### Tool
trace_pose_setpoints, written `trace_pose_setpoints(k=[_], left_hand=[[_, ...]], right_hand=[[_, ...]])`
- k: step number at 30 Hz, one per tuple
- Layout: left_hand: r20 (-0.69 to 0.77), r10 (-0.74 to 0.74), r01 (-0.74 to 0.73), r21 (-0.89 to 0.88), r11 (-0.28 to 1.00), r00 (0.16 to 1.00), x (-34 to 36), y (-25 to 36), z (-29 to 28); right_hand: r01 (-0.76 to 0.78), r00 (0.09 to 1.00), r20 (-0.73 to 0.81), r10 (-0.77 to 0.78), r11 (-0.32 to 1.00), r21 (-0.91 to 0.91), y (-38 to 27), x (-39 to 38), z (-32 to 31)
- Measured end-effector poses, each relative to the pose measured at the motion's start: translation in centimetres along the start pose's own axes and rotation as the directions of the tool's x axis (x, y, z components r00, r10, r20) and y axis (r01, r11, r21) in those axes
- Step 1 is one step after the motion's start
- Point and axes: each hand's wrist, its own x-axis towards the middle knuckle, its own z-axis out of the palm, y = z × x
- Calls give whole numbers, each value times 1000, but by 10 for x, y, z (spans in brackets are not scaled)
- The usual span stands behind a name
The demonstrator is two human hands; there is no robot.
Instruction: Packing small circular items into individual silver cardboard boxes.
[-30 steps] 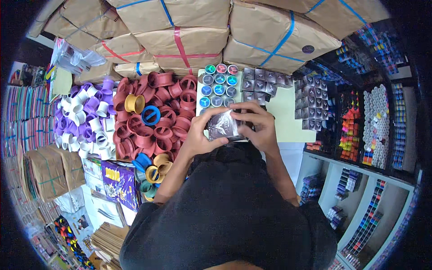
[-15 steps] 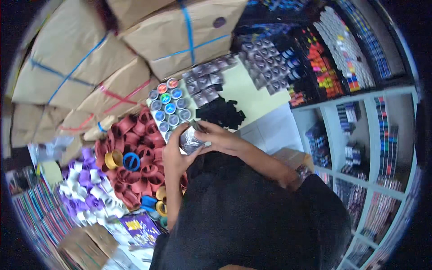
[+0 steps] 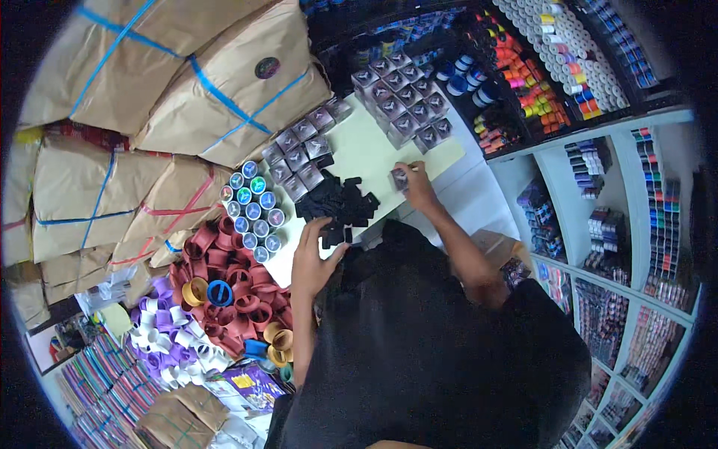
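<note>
My right hand grips a small grey box at the right edge of the pale table top. My left hand is at the near side of a heap of small black pieces, thumb and fingers apart; whether it touches the nearest pieces I cannot tell. Beyond the heap stand rows of similar grey boxes. A larger block of these boxes is stacked at the far right of the table. Round containers with shiny coloured lids stand in rows to the left.
Brown paper bundles tied with coloured straps rise at the left. Below them lie piles of red rings and of white and purple rings. Shelves with spools and packets line the right side.
The hands have come apart from the silvery box they held together. My right hand has moved right with a small box; my left is now beside the black pieces. The view has shifted.
</note>
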Motion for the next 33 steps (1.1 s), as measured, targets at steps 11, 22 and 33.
trace_pose_setpoints(k=[11, 22, 33], left_hand=[[20, -207, 207, -27, 978, 978, 28, 24, 60], [17, -270, 270, -10, 963, 963, 42, 45, 87], [1, -266, 266, 24, 964, 964, 55, 56, 92]], right_hand=[[-380, 889, 20, 458, 712, 591, 51, 4, -1], [-395, 594, 549, 587, -382, 836, 77, 38, 37], [-404, 652, 541, 532, -359, 841, 103, 56, 40]])
